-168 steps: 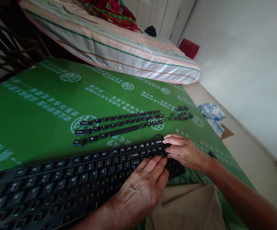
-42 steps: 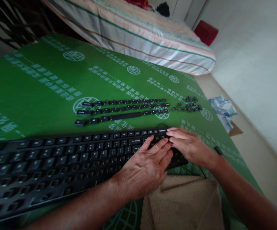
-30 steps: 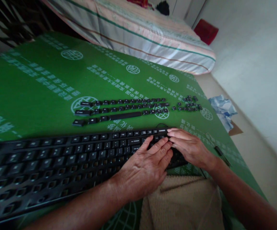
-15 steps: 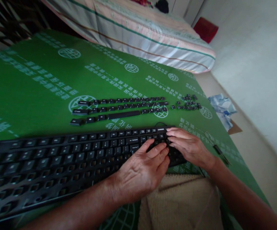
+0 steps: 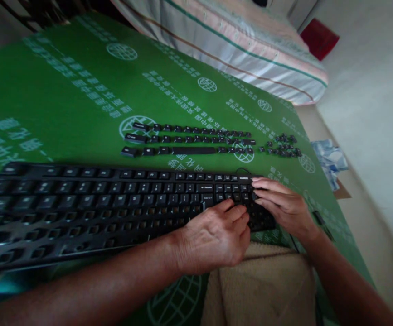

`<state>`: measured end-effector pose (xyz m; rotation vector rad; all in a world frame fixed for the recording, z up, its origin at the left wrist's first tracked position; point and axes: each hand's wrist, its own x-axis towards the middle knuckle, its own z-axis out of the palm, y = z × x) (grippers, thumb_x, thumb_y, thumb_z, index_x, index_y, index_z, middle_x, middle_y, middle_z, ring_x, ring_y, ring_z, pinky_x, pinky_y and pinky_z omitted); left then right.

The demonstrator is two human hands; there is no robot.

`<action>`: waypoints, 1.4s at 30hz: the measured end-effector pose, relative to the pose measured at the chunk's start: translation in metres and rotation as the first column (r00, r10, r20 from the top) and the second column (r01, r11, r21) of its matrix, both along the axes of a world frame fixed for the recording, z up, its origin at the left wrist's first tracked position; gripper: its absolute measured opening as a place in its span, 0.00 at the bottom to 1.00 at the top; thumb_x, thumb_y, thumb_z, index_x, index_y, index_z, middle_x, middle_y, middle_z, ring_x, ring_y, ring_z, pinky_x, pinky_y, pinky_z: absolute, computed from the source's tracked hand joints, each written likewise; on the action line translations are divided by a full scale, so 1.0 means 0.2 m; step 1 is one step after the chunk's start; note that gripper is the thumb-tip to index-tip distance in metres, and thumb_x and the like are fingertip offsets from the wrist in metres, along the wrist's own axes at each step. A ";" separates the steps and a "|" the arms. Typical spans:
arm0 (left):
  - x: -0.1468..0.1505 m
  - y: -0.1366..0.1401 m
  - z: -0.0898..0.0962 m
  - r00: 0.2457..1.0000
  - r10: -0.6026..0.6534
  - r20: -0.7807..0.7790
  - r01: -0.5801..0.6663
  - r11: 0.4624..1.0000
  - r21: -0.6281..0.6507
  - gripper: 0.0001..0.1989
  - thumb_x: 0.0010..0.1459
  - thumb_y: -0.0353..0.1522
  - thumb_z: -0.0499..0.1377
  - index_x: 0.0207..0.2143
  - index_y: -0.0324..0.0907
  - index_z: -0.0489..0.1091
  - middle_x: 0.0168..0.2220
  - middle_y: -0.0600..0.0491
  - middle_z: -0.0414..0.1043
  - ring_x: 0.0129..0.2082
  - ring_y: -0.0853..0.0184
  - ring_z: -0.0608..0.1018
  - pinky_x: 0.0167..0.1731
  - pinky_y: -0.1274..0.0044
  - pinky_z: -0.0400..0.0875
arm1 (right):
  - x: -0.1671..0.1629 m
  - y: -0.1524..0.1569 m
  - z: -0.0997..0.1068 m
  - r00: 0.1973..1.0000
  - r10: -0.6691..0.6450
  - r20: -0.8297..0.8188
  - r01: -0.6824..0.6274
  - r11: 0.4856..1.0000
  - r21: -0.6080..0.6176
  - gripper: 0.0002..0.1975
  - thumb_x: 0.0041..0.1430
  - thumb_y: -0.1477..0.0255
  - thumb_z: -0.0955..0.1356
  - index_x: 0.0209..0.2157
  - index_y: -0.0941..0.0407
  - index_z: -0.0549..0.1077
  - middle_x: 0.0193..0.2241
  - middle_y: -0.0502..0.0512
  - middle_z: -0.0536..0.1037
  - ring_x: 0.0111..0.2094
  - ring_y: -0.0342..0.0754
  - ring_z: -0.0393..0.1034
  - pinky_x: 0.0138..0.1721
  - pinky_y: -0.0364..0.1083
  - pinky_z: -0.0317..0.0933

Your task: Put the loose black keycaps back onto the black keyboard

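Observation:
A black keyboard [image 5: 96, 185] lies across the table, its upper rows capped and several lower rows showing bare key sockets [image 5: 142, 224]. My left hand [image 5: 218, 233] is over the left side of the number pad, its fingers bent down and drawn together. Their tips are partly hidden, so anything pinched there does not show. At the keyboard's right end, my right hand [image 5: 283, 203] grips the edge, fingertips over the pad's right columns and thumb out of sight. Beyond the keyboard, loose keycaps [image 5: 179, 140] lie in three rows, with a long space bar [image 5: 193, 150] in the nearest one.
A scattered pile of small keycaps [image 5: 284, 145] lies to the right of the rows. The green printed table [image 5: 80, 90] reaches back towards a bed [image 5: 250, 54]. A dark slim tool [image 5: 319, 219] is right of my right hand. Brown cloth [image 5: 260, 290] covers the near edge.
The view has shifted, so the table items sit further right and the keyboard higher up. My left fingers have curled in more. My right hand keeps its place at the keyboard's end.

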<state>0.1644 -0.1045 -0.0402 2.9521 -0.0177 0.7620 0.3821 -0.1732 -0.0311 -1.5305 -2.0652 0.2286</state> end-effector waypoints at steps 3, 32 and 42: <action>0.00 0.00 0.00 0.999 -0.048 -0.003 0.048 0.999 0.008 0.08 0.60 0.26 0.52 0.32 0.37 0.70 0.38 0.45 0.74 0.43 0.63 0.73 0.43 0.70 0.68 | 0.00 -0.01 -0.01 0.997 -0.050 -0.051 0.050 0.999 -0.003 0.09 0.58 0.74 0.67 0.40 0.54 0.75 0.45 0.58 0.76 0.50 0.52 0.70 0.51 0.55 0.67; 0.00 0.00 0.00 0.999 -0.035 -0.024 0.034 0.999 -0.022 0.07 0.60 0.25 0.52 0.32 0.38 0.69 0.40 0.46 0.74 0.45 0.63 0.73 0.44 0.70 0.67 | -0.01 0.01 0.04 0.987 0.068 0.143 -0.070 0.997 0.012 0.09 0.60 0.77 0.64 0.40 0.55 0.74 0.44 0.61 0.76 0.50 0.54 0.69 0.49 0.57 0.68; 0.02 -0.01 -0.01 0.995 0.086 -0.045 -0.087 0.996 -0.016 0.13 0.62 0.28 0.50 0.46 0.36 0.68 0.55 0.42 0.66 0.56 0.58 0.66 0.53 0.65 0.61 | 0.00 0.03 0.08 0.944 0.148 0.296 -0.138 0.989 -0.055 0.10 0.61 0.79 0.61 0.40 0.59 0.72 0.44 0.63 0.74 0.53 0.53 0.65 0.52 0.55 0.67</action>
